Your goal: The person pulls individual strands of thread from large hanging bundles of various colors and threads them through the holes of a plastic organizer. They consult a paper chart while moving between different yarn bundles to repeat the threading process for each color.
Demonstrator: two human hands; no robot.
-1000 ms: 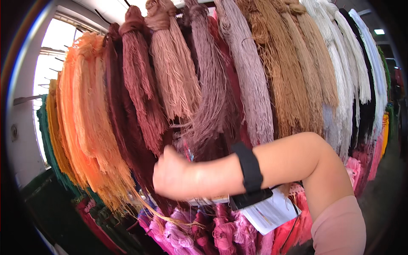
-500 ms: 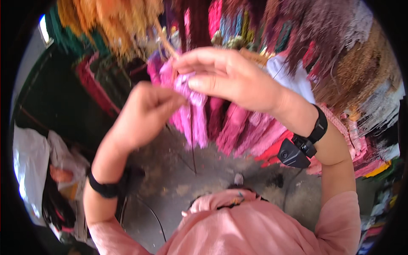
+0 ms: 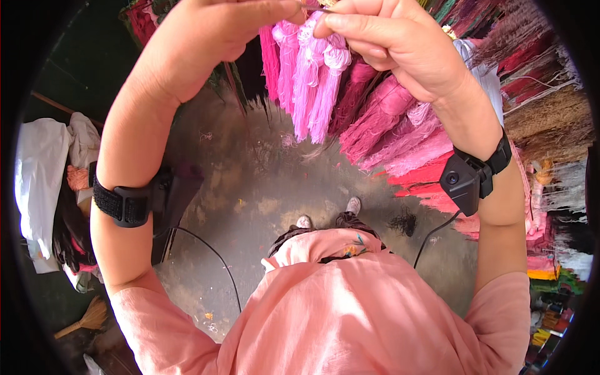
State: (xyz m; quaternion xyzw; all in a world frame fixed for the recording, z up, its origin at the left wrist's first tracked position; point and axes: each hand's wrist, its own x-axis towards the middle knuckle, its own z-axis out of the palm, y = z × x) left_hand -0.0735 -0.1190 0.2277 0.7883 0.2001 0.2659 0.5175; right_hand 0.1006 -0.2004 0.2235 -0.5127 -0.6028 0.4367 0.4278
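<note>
At the top edge of the view, my left hand (image 3: 228, 31) is closed in a pinch, partly cut off by the frame. Facing it from the right, my right hand (image 3: 403, 47) pinches with thumb and forefinger. A short length of thin dark strand (image 3: 317, 9) spans the small gap between the fingertips of both. Just below and behind them hang knotted light pink yarn hanks (image 3: 322, 81), their loose ends pointing down. Darker rose yarn hanks (image 3: 381, 119) hang under my right hand.
Red yarn (image 3: 431, 178) and brown yarn (image 3: 550, 112) hang along the right side. White plastic bags (image 3: 40, 169) are at the left, above a straw brush (image 3: 87, 317). Black cables (image 3: 219, 300) run from the devices strapped to my forearms. Below lies a stained concrete floor (image 3: 250, 169).
Both hands have moved up in the view, away from the light pink yarn. The right hand has gone from outstretched fingers to a pinch. The dark strand no longer hangs down below them.
</note>
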